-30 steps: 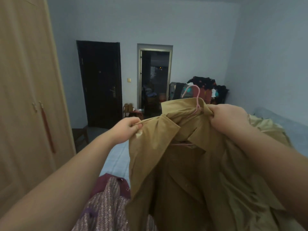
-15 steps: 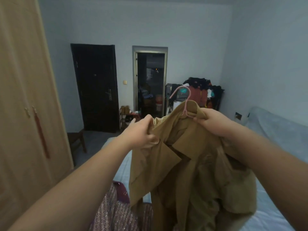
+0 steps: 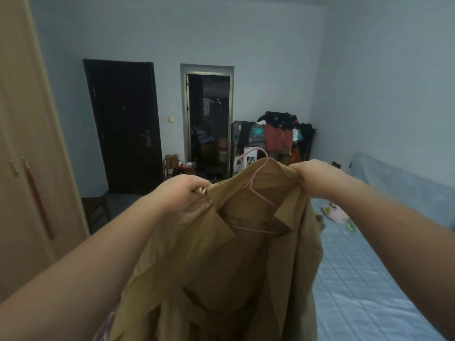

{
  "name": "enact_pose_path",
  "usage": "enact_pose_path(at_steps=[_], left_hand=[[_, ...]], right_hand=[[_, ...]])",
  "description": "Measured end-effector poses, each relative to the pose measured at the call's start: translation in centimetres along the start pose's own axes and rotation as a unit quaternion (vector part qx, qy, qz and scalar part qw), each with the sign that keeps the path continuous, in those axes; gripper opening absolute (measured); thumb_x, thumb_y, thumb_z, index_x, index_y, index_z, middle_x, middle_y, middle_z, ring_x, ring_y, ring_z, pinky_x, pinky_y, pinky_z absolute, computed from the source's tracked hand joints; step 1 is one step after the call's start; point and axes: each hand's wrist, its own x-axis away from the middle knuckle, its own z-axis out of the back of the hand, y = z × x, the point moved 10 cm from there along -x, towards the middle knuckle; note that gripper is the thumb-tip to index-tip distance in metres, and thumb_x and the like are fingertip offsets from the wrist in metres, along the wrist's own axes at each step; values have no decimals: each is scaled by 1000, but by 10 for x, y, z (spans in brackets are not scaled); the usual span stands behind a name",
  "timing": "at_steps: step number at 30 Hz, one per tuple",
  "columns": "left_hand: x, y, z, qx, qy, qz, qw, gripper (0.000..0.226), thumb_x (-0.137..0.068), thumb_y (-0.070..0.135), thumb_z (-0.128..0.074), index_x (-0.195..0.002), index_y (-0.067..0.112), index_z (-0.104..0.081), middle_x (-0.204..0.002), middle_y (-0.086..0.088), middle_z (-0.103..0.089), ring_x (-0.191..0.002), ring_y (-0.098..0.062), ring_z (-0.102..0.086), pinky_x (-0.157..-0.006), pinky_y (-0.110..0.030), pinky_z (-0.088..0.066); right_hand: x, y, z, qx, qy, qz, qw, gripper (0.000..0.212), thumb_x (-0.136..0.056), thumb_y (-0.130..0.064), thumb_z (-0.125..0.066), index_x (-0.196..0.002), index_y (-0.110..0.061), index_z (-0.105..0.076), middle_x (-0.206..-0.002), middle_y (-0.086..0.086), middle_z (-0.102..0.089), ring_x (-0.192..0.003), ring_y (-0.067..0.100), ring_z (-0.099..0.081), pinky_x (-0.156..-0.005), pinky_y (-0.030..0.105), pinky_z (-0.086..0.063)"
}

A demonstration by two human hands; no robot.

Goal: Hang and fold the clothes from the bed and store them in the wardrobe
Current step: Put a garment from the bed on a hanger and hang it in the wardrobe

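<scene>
I hold a tan coat (image 3: 234,271) up in front of me, over the bed (image 3: 357,279). A pink wire hanger (image 3: 257,178) sits inside its collar, with the hook sticking up above the fabric. My left hand (image 3: 182,193) grips the coat's left shoulder edge. My right hand (image 3: 317,177) grips the right side of the collar. The coat hangs open, its lapels spread and the lower part out of view. The wardrobe (image 3: 27,156) stands at the left with its doors closed.
A dark door (image 3: 125,126) and an open doorway (image 3: 209,124) are in the far wall. A rack piled with clothes (image 3: 278,136) stands beside the doorway. A pink soft toy (image 3: 334,211) lies on the bed. A small stool (image 3: 96,210) stands by the wardrobe.
The coat has been lifted and spread wider; my hands moved apart. The maroon garment below has nearly dropped out of view. The hanger now shows inside the collar.
</scene>
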Motion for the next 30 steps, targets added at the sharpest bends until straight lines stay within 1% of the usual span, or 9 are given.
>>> enact_pose_path(at_steps=[2, 4, 6, 9, 13, 15, 18, 23, 30], left_hand=[[0, 4, 6, 11, 6, -7, 1000, 22, -96, 29, -62, -102, 50, -68, -99, 17, -70, -93, -5, -65, -86, -37, -57], [-1, 5, 12, 13, 20, -7, 1000, 21, -98, 28, -60, -104, 46, -69, -97, 16, -70, -91, -5, -65, -86, -38, -57], [-1, -1, 15, 24, 30, 2, 999, 21, -98, 26, -59, -104, 44, -69, -95, 16, -70, -91, -4, -64, -88, -39, -56], [3, -17, 16, 44, 47, 19, 998, 21, -98, 27, -59, -98, 46, -69, -93, 18, -70, -90, -4, -64, -87, -41, -56], [12, -44, 21, 92, 79, 54, 991, 17, -99, 35, -57, -99, 45, -70, -91, 18, -71, -88, -5, -65, -85, -39, -56], [16, -53, 22, 125, 94, 61, 986, 17, -99, 33, -57, -101, 41, -72, -92, 16, -73, -89, -6, -67, -86, -39, -56], [17, -56, 25, 151, 102, 60, 981, 17, -99, 28, -58, -101, 36, -73, -93, 13, -73, -92, -8, -67, -90, -38, -55], [19, -62, 32, 138, 93, 61, 984, 15, -98, 29, -59, -99, 36, -73, -92, 14, -73, -92, -10, -67, -92, -41, -54], [33, -75, 46, 94, 62, 68, 991, 17, -97, 30, -63, -100, 42, -73, -95, 18, -73, -93, -8, -67, -86, -33, -53]], right_hand=[[-4, 1, 12, 23, 82, -18, 996, 19, -92, -17, -53, -89, -35, -58, -89, -6, -61, -75, 16, -58, -64, 33, -51], [-5, 4, 12, -113, 132, -57, 983, 15, -98, -23, -49, -90, -28, -61, -88, -2, -62, -74, 18, -59, -63, 33, -51], [-8, 0, -14, -358, 82, -91, 926, 23, -101, -34, -49, -96, -20, -67, -90, 2, -70, -81, 22, -67, -75, 42, -58], [-2, -24, -42, -497, -7, -77, 865, 35, -98, -51, -48, -102, -23, -68, -100, 1, -73, -95, 19, -68, -92, 45, -55], [9, -35, -66, -429, -74, -23, 900, 41, -96, -55, -49, -131, -34, -59, -127, -10, -64, -117, 12, -58, -106, 41, -44], [11, -33, -60, -298, -1, 18, 955, 47, -97, -38, -51, -143, -43, -43, -139, -13, -55, -127, 13, -51, -109, 42, -41], [16, -40, -60, -218, 59, 30, 974, 74, -91, -36, -61, -151, -43, -19, -147, -10, -45, -132, 18, -45, -109, 47, -41], [11, -15, -42, -254, 126, -32, 958, 26, -94, -17, -52, -110, -37, -53, -99, 0, -66, -92, 24, -63, -73, 36, -51], [0, 2, 41, -366, 163, 21, 916, 22, -99, -15, -54, -104, -27, -71, -100, -15, -67, -93, 3, -60, -83, 23, -43]])
